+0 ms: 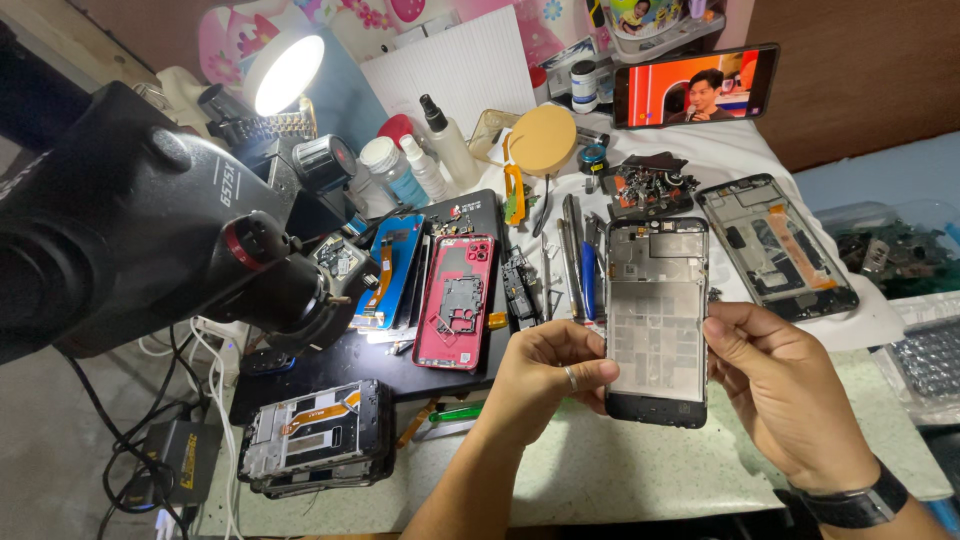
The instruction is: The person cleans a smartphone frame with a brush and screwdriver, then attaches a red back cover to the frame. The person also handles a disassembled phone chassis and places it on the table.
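Bare phone frame upright (seemingly gutted)

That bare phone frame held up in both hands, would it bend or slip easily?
The phone frame looks thin and stripped, so it is probably light and may flex a little. The left hand and right hand pinch only its side edges, which suggests careful handling. Its flat smooth faces could be slippery.

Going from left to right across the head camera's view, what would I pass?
Big black microscope → red phone back shell → left hand → bare grey phone frame held up → right hand
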